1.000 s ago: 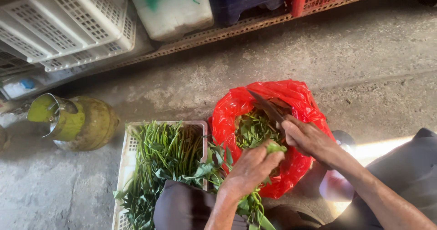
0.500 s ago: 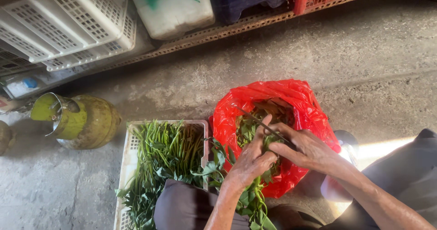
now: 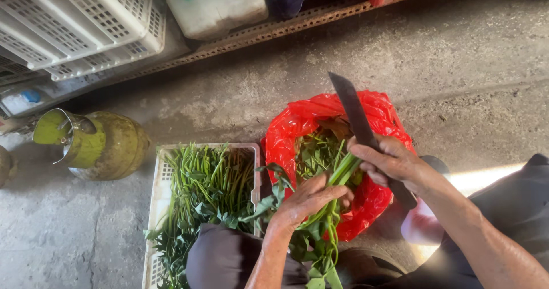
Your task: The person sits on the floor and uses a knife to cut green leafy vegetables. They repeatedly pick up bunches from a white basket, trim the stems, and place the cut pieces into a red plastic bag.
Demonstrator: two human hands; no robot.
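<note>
White slatted crates (image 3: pixel 74 26) occupy the 10 o'clock corner; a white container (image 3: pixel 214 6) with a green mark sits at 12 o'clock, its top cut off. A green gas cylinder (image 3: pixel 94 146) lies at 9 o'clock. A white tray (image 3: pixel 157 209) of leafy stems sits at 7 o'clock, partly hidden by a knee. The red plastic bag (image 3: pixel 309 129), open at centre, holds trimmings. The right hand (image 3: pixel 394 163) is closed around a knife (image 3: pixel 354 114); its long axis runs from 5 to 11 o'clock, tip pointing to 11, handle mostly hidden. The left hand (image 3: pixel 306 200) is closed around a bundle of green stems (image 3: pixel 337 177) above the bag, cut ends pointing to 1 o'clock.
</note>
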